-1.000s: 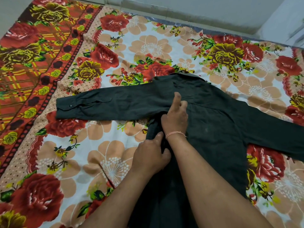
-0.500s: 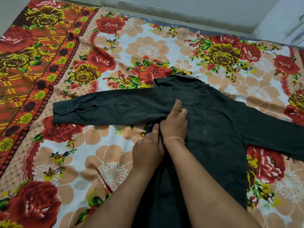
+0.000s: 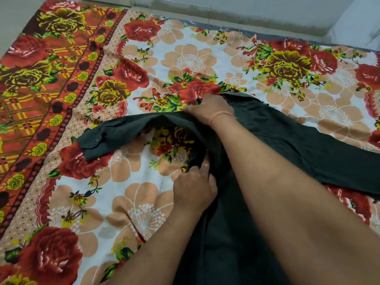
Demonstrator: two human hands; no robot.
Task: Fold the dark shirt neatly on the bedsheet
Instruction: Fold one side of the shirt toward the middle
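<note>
The dark shirt [image 3: 267,140] lies on the bedsheet [image 3: 144,202] from centre towards 4 o'clock, its sleeve [image 3: 127,130] arching towards 9, since the right hand [image 3: 209,108] grips the shoulder and the left hand [image 3: 194,188] pinches the side edge, seemingly to fold that side inward.

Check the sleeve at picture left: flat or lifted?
Lifted midway: the sleeve arches off the bedsheet, cuff resting on it, right hand gripping its shoulder end.
</note>
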